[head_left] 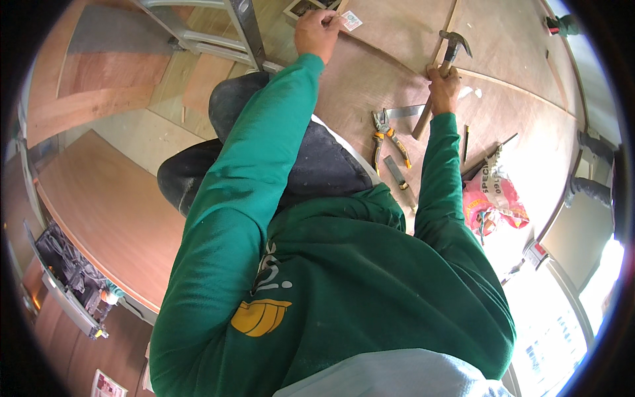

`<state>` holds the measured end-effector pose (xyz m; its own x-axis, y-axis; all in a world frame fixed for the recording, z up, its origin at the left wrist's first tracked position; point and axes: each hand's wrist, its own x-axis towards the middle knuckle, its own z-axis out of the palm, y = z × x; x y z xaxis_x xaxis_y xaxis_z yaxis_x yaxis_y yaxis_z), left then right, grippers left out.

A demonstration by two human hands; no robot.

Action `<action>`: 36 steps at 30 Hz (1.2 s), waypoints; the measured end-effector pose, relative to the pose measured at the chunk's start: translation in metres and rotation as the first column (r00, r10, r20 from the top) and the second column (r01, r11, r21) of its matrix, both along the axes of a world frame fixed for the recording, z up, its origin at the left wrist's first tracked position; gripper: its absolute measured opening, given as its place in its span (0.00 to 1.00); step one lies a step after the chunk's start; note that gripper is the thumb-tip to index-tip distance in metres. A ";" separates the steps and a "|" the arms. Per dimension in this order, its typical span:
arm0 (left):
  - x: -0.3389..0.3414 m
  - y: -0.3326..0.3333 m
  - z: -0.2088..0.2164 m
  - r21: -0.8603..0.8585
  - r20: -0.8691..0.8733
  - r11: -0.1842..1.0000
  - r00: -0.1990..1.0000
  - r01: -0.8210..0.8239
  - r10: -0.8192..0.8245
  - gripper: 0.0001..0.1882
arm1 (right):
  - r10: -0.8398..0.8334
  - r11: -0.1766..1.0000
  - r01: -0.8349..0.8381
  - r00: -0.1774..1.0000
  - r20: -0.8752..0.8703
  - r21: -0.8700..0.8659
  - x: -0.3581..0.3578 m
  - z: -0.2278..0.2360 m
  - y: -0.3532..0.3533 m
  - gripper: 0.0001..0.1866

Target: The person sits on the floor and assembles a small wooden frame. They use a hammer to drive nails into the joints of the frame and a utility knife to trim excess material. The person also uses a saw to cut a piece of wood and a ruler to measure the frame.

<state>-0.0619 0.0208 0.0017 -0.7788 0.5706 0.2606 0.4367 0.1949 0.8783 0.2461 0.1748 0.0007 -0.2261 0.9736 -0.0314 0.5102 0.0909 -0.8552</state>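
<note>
Carpentry in progress on a plywood panel: person in green hoodie kneels over it, hands well apart. R hand is clamped round the wooden handle of a claw hammer, head raised just above a thin wood strip on the panel. L hand, up-left of the hammer, presses fingers closed on a small white card at the panel's far edge. Pliers and a metal square lie below-left of the hammer; pink bag below-right. Step looks like nailing/tapping the strip; next blow prob. needs the hammer head lined up squarely w/ the strip.
</note>
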 end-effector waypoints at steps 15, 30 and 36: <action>-0.007 -0.001 0.002 0.027 0.073 0.997 0.994 0.077 -0.079 0.13 | -0.010 0.977 0.008 1.000 -0.008 -0.215 -0.002 0.017 -0.007 0.12; -0.013 -0.008 0.006 -0.007 0.220 0.987 0.963 0.158 -0.153 0.24 | -0.062 0.979 -0.027 0.902 0.428 0.200 -0.002 0.036 -0.017 0.18; -0.039 -0.008 -0.017 -0.046 0.453 0.952 0.856 0.302 -0.250 0.32 | 0.152 0.973 -0.192 0.951 0.270 0.129 -0.046 0.091 -0.070 0.19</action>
